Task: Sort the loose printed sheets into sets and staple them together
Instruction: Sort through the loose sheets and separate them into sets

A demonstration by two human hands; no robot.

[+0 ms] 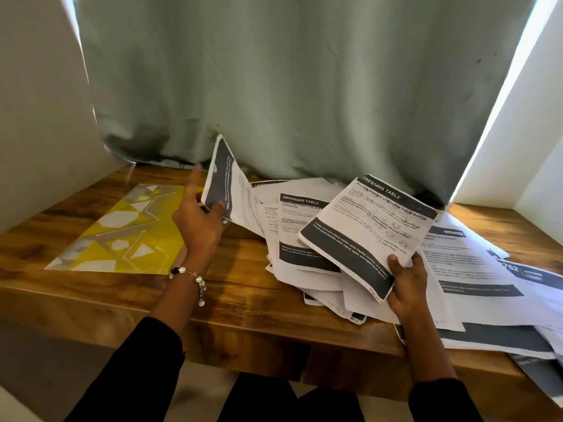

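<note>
Left of the loose pile [307,236], left hand [198,220] pinches one sheet [224,181]; right hand [406,281] grips a thin set [368,229]. Sorting looks barely begun, nothing visibly stapled.

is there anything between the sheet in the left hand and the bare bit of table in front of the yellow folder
Nothing visible. The left hand holds the sheet lifted beside the yellow folder; the bare wooden table below shows only wood, and the loose pile lies to its right.
</note>
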